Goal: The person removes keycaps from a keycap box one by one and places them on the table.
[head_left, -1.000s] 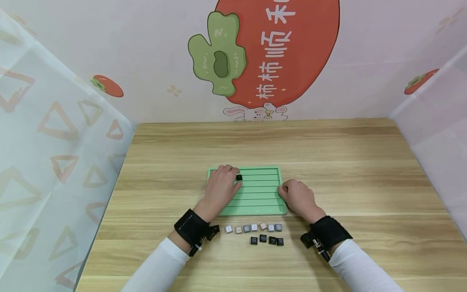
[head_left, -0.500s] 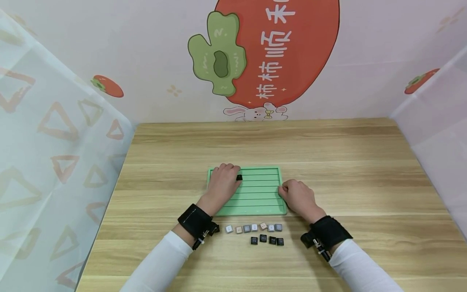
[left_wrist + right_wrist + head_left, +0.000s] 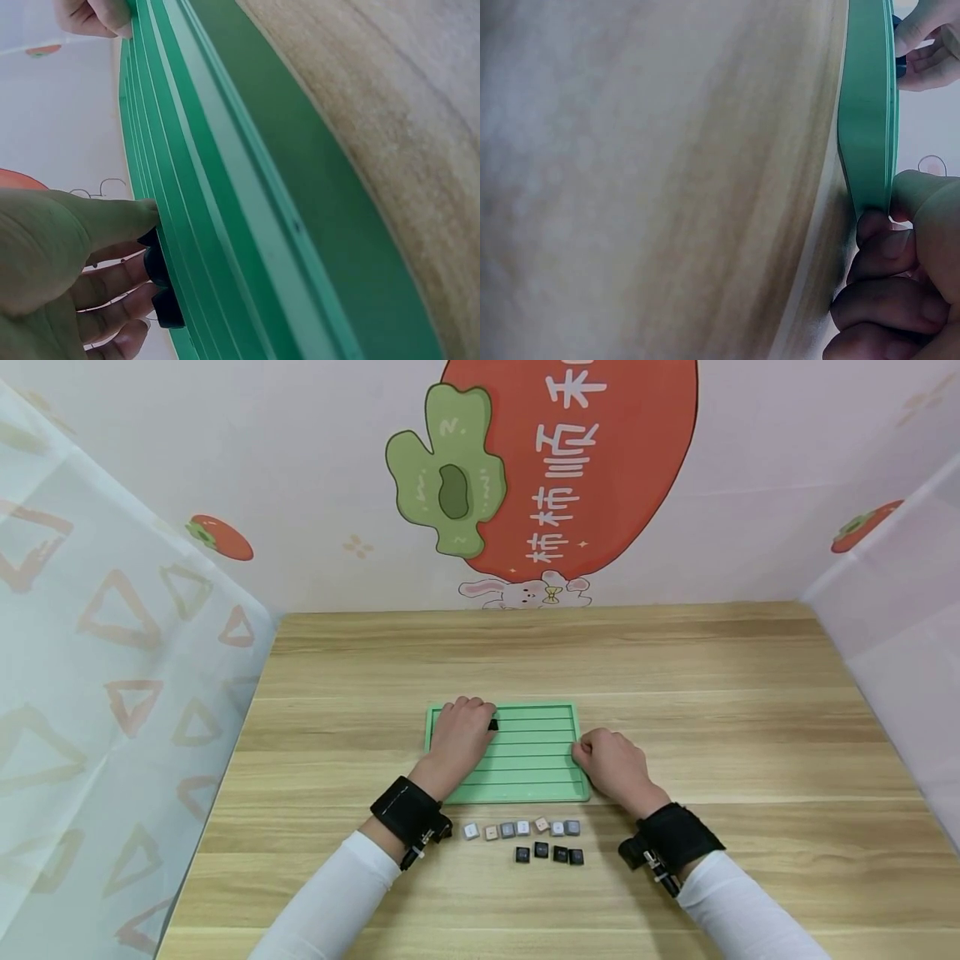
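Note:
A green ridged tray (image 3: 525, 760) lies on the table. Over its upper left part, my left hand (image 3: 460, 733) holds a black keycap (image 3: 492, 724) between thumb and fingers, right at the tray's surface. In the left wrist view, the thumb (image 3: 135, 216) reaches one black keycap (image 3: 156, 266), and another black keycap (image 3: 168, 309) sits just below by the other fingers. My right hand (image 3: 611, 764) grips the tray's right edge. From the right wrist view, its thumb (image 3: 922, 191) lies along the upper side of the rim and the curled fingers (image 3: 889, 304) stay beneath.
In front of the tray runs a row of white, grey and beige keycaps (image 3: 522, 828). Nearer still are several black keycaps (image 3: 541, 850). The wood table (image 3: 712, 693) ends at a printed backdrop (image 3: 322, 485), with light side panels left and right.
My left hand has shifted slightly to the right over the tray, its wrist turning inward, and covers more of the black keycap. The right hand keeps its place on the tray's edge.

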`<state>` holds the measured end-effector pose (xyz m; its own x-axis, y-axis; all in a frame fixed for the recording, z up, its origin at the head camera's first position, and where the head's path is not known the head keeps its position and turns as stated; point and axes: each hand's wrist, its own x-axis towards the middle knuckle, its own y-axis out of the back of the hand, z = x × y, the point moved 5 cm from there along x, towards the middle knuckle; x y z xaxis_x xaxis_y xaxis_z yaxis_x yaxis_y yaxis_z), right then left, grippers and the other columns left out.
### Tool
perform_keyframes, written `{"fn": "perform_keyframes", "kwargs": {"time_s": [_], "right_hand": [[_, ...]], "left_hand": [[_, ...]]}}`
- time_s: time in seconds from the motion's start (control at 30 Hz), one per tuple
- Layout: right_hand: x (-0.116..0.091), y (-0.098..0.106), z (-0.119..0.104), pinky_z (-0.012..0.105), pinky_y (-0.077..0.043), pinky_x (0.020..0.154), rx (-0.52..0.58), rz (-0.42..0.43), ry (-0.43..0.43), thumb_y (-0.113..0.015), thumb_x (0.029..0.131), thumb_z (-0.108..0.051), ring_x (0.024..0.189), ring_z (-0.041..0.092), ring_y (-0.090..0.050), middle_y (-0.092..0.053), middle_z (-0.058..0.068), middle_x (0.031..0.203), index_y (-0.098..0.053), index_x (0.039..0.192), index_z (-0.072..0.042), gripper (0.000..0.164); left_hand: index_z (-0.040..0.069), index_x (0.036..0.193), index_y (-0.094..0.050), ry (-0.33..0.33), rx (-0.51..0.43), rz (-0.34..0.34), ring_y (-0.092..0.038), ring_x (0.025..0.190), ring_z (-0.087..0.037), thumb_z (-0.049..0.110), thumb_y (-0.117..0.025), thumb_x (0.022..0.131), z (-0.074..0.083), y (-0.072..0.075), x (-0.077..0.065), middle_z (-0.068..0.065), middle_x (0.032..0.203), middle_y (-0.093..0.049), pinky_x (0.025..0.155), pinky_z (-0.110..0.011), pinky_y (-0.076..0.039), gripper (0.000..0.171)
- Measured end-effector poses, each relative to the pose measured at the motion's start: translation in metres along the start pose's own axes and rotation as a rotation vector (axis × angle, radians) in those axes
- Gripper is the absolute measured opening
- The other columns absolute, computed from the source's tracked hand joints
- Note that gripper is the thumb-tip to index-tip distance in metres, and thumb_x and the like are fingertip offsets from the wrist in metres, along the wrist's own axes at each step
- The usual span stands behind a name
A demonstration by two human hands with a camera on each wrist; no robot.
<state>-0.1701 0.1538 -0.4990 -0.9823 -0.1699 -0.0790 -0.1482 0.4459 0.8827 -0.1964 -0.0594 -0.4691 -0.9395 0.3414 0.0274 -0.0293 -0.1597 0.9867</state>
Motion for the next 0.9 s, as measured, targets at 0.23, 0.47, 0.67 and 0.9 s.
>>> {"fn": "perform_keyframes", "kwargs": {"time_s": [0.23,0.47,0.67,0.9], "right_hand": [[0.0004,-0.0007,0.0002,0.026,-0.020,0.043,-0.008,-0.012,-0.013,-0.052,0.092,-0.028,0.043,0.011,-0.025,-0.022,-0.006,0.049,-0.032,0.051,-0.017,0.046],[-0.0001,-0.0008,0.0010,0.026,-0.019,0.043,-0.003,-0.016,-0.015,-0.052,0.092,-0.027,0.044,0.012,-0.024,-0.021,-0.006,0.050,-0.031,0.052,-0.016,0.046],[0.0000,-0.0007,0.0008,0.026,-0.019,0.043,-0.002,-0.016,-0.012,-0.051,0.091,-0.026,0.044,0.011,-0.024,-0.021,-0.006,0.050,-0.031,0.052,-0.016,0.046],[0.0005,-0.0006,0.0005,0.026,-0.019,0.043,-0.008,-0.019,-0.016,-0.051,0.091,-0.026,0.044,0.012,-0.025,-0.022,-0.006,0.050,-0.032,0.052,-0.016,0.045]], "left_hand": [[0.015,0.093,-0.071,-0.008,-0.001,0.002,-0.056,0.082,-0.020,0.018,-0.069,0.082,-0.0007,-0.0028,0.0014,0.000,0.090,-0.066,0.069,-0.033,-0.042,0.012],[0.015,0.091,-0.073,-0.016,-0.001,0.014,-0.055,0.080,-0.020,0.015,-0.069,0.082,0.0001,-0.0034,0.0021,0.000,0.087,-0.065,0.068,-0.033,-0.042,0.010],[0.016,0.092,-0.073,-0.024,0.001,0.019,-0.056,0.080,-0.020,0.016,-0.069,0.082,0.0005,-0.0039,0.0024,0.001,0.087,-0.066,0.067,-0.033,-0.042,0.011],[0.015,0.091,-0.073,-0.045,0.001,0.062,-0.055,0.076,-0.020,0.011,-0.065,0.084,0.0017,0.0025,0.0019,0.000,0.085,-0.066,0.064,-0.031,-0.042,0.011]]}}
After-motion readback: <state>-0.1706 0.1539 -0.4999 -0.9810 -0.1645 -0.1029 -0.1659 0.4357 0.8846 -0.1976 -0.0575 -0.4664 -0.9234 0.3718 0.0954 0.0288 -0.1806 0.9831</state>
